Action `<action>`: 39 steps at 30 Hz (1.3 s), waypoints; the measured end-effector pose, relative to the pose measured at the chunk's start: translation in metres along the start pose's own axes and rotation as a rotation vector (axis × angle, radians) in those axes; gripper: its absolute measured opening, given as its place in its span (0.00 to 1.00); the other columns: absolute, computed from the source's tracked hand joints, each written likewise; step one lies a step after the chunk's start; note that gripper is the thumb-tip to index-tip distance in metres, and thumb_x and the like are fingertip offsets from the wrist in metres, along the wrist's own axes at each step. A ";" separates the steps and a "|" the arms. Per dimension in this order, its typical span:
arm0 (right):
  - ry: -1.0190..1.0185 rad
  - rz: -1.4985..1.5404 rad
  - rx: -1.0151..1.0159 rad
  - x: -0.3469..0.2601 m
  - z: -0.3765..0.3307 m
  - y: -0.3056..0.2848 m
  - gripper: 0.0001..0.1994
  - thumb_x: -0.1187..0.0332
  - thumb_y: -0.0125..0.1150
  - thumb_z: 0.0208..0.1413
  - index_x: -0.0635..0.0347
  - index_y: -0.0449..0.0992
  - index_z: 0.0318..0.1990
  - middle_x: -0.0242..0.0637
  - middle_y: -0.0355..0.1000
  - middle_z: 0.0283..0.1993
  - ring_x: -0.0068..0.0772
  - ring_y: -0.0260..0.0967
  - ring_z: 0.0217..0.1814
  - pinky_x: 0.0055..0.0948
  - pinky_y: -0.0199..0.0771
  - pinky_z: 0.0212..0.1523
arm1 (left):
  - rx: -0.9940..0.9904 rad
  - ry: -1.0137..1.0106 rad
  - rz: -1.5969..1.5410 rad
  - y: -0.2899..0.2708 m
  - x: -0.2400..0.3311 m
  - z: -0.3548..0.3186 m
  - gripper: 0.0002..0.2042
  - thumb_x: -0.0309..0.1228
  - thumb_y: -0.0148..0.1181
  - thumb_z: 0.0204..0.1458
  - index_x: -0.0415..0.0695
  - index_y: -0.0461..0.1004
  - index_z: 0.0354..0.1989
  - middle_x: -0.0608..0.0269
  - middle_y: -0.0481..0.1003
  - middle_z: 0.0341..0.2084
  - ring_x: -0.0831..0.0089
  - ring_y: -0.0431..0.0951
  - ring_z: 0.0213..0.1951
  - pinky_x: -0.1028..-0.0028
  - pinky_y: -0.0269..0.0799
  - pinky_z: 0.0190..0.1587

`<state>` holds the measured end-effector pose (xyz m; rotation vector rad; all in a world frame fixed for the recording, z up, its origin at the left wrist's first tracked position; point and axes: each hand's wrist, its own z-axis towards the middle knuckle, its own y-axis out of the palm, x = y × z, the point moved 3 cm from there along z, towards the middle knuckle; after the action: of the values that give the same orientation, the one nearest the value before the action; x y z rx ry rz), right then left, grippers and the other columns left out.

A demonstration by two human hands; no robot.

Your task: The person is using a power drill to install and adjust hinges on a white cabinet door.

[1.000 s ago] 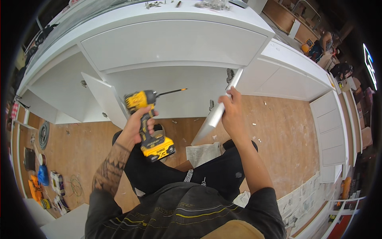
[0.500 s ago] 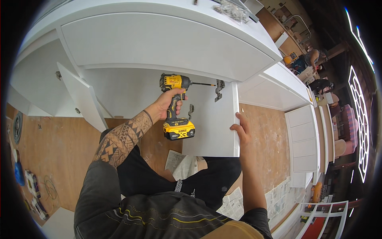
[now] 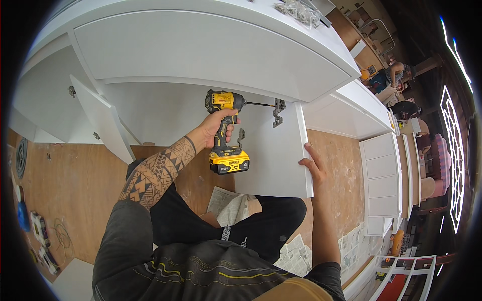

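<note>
In my left hand [image 3: 215, 128] is a yellow and black cordless impact driver [image 3: 222, 100], gripped by its handle with the fingers wrapped round. Its long thin bit [image 3: 258, 104] points right, and the tip meets the upper metal hinge [image 3: 278, 112] on a white cabinet door [image 3: 273, 160]. A second hinge [image 3: 241, 138] shows just beside the driver's handle. My right hand [image 3: 316, 164] grips the door's outer edge, thumb and fingers bent over it. The door stands swung open from the white cabinet [image 3: 216, 52].
Another open door [image 3: 103, 118] with hinges hangs at left. Bagged hardware [image 3: 299, 14] lies on the cabinet top. Newspaper [image 3: 228, 206] covers part of the floor near my legs. Cables and tools [image 3: 42, 236] lie far left. Other people [image 3: 396, 75] are in the background at right.
The door's outer edge has shifted slightly right along with my right hand. My left hand has carried the driver a little right and up, the bit staying at the upper hinge.
</note>
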<state>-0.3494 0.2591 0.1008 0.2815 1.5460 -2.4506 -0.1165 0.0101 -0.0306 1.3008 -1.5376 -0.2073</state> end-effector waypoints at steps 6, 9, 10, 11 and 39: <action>-0.036 -0.021 0.031 -0.001 0.001 0.002 0.10 0.82 0.67 0.49 0.59 0.78 0.38 0.47 0.72 0.69 0.50 0.73 0.68 0.38 0.81 0.58 | -0.009 -0.011 -0.003 0.000 -0.001 0.001 0.17 0.48 0.65 0.58 0.46 0.76 0.38 0.75 0.69 0.15 0.79 0.69 0.15 0.74 0.69 0.22; -0.055 -0.008 0.063 0.005 -0.001 0.003 0.10 0.82 0.67 0.50 0.58 0.78 0.38 0.46 0.72 0.69 0.49 0.74 0.67 0.37 0.82 0.57 | -0.007 -0.021 -0.003 0.003 0.001 0.002 0.17 0.48 0.65 0.58 0.46 0.75 0.38 0.74 0.69 0.15 0.79 0.69 0.16 0.74 0.69 0.22; -0.053 -0.001 0.062 0.003 0.000 0.003 0.10 0.82 0.67 0.50 0.59 0.78 0.38 0.46 0.72 0.69 0.49 0.75 0.66 0.37 0.82 0.57 | 0.001 -0.028 -0.004 0.001 0.001 0.001 0.17 0.48 0.65 0.58 0.45 0.75 0.39 0.74 0.69 0.15 0.80 0.69 0.16 0.74 0.70 0.22; -0.050 0.006 0.061 0.001 0.001 0.002 0.10 0.82 0.67 0.50 0.59 0.78 0.38 0.46 0.72 0.69 0.49 0.75 0.66 0.37 0.82 0.57 | 0.004 -0.028 -0.003 -0.001 0.001 0.003 0.17 0.48 0.65 0.58 0.45 0.75 0.39 0.74 0.69 0.15 0.80 0.69 0.16 0.74 0.70 0.22; 0.367 0.006 0.344 0.024 -0.093 0.004 0.18 0.81 0.60 0.62 0.67 0.77 0.60 0.54 0.70 0.69 0.46 0.78 0.60 0.35 0.81 0.57 | -0.076 -0.112 -0.145 -0.017 -0.007 0.018 0.19 0.49 0.67 0.57 0.44 0.73 0.41 0.75 0.69 0.17 0.82 0.68 0.18 0.76 0.70 0.23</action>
<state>-0.3679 0.3391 0.0514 0.8350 1.2211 -2.7680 -0.1210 0.0001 -0.0541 1.3601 -1.5144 -0.4327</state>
